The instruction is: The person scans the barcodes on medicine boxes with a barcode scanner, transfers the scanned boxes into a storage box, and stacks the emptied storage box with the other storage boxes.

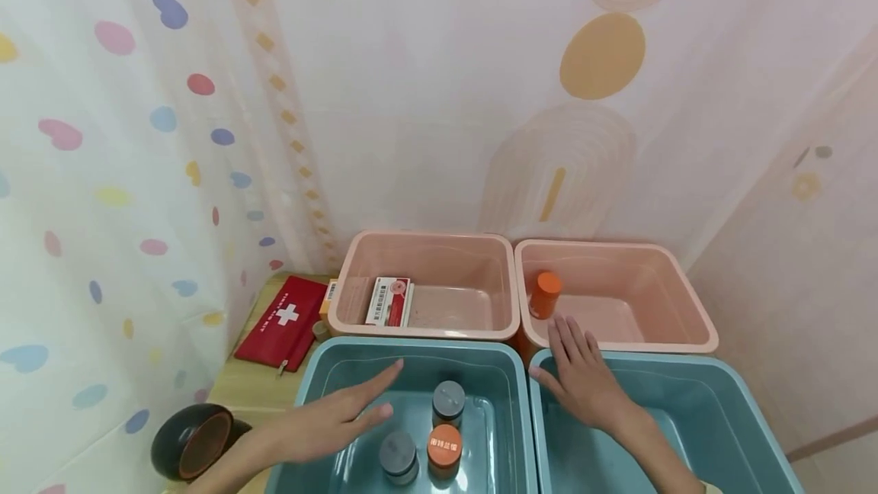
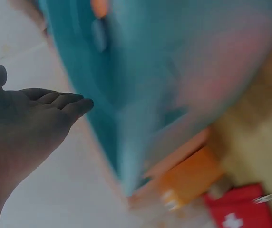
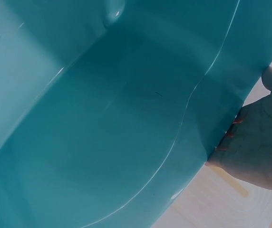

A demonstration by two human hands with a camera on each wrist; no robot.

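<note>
My left hand hovers over the left blue bin, fingers extended and thumb apart, holding nothing. Inside that bin stand two jars with grey lids and a bottle with an orange lid. My right hand is at the back rim of the right blue bin, its fingers straight. Whether it touches the rim I cannot tell. Just beyond its fingertips, an orange bottle stands in the right pink bin. The left wrist view is partly blurred; the left palm shows bare.
A white and red medicine box leans in the left pink bin. On the wooden surface at left lie a red first aid pouch and a dark, tipped bowl-like container. A patterned curtain hangs behind the bins.
</note>
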